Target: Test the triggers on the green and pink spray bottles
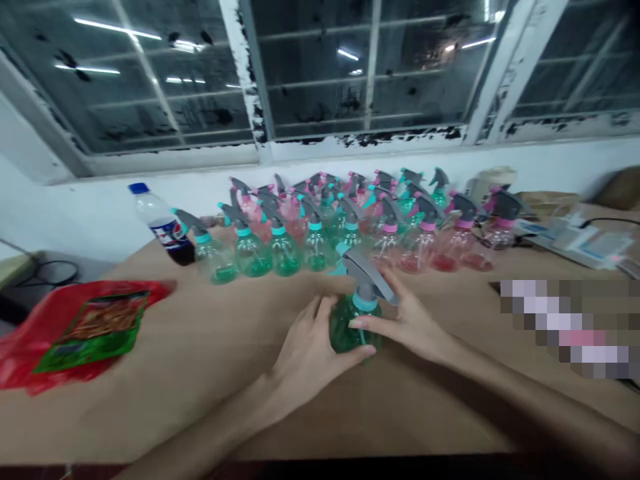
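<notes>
A green spray bottle (345,327) with a turquoise collar and a grey trigger head (366,273) is upright between my hands, over the near middle of the table. My left hand (313,340) wraps round the bottle's left side, thumb across its front. From the right, my right hand (400,317) grips it, with the thumb on the front below the collar and the fingers behind, partly hidden by the trigger head. Just beyond stand rows of similar spray bottles, green ones (286,253) to the left and pink ones (420,248) to the right.
At the left, a cola bottle (165,227) with a blue cap stands beside the rows. A red plastic bag (30,333) with a green snack packet (100,327) lies nearer. A pale device (585,240) with cables sits at the right. Windows (370,67) line the wall behind.
</notes>
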A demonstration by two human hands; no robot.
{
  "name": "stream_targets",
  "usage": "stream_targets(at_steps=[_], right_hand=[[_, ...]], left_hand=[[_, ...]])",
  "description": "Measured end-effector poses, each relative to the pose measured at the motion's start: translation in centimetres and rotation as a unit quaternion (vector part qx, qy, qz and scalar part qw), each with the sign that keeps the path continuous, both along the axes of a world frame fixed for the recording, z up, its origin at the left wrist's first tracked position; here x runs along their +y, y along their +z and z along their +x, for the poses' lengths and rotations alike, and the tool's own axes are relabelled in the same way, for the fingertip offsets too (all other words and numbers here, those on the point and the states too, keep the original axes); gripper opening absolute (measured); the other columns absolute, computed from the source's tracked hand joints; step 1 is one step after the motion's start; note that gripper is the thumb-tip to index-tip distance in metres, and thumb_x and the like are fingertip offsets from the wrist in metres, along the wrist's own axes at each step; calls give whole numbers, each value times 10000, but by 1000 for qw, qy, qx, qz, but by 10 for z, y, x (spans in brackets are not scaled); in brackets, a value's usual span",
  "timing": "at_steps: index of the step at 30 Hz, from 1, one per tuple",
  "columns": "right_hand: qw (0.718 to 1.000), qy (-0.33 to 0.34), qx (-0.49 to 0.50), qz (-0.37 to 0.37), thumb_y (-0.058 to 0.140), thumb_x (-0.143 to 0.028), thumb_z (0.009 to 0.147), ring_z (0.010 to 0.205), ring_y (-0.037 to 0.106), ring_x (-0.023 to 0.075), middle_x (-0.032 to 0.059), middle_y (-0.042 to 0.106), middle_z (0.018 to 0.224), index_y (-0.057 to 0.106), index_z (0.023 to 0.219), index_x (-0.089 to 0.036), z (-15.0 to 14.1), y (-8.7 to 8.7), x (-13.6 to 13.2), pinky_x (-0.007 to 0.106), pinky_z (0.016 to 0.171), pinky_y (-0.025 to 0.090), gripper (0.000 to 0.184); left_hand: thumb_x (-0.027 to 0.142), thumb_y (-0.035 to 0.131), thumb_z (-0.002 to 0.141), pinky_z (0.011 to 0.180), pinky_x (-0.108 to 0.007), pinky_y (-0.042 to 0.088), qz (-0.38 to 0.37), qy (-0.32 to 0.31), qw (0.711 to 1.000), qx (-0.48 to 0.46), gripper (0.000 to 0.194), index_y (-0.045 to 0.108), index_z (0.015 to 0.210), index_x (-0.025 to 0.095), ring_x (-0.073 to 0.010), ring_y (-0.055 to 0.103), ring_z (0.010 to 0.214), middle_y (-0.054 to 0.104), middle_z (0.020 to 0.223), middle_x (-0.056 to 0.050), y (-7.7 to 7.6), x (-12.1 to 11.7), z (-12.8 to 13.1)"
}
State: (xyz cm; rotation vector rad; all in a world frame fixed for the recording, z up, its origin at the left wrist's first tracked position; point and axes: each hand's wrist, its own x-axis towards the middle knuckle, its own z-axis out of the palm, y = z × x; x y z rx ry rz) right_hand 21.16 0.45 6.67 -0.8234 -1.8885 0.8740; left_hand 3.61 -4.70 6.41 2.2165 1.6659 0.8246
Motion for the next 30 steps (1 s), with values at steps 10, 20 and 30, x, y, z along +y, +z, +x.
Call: stream_targets(at_steps=[10, 20, 30], right_hand=[[996, -71, 51, 22, 654, -404, 755, 800, 581, 175, 7, 609, 861, 597, 972, -233, 24, -2, 19, 346, 745, 472, 281], [999, -17, 20, 44, 531, -144, 746, 618, 490, 142, -31, 531, 711, 573, 979, -255, 23, 3, 37, 304, 637, 428, 261], [1000, 9, 17, 9, 509, -166, 747, 525, 473, 145, 3, 586, 721, 625, 980, -282, 16, 0, 49, 299, 538, 424, 285]], left_hand=[[588, 724, 611, 830, -513, 460, 42, -53, 997, 30, 774, 431, 1209, 193, -352, 562, 1022, 582, 1097, -131, -26, 26, 48], [477, 468, 890, 978, -496, 357, -2, -94, 996, 9, 464, 379, 1283, 247, -285, 452, 1198, 509, 1266, -101, -46, 42, 9], [316, 449, 906, 928, -402, 428, 34, 22, 999, -9, 235, 504, 1111, 217, -223, 545, 1055, 525, 1117, -65, -60, 73, -24]])
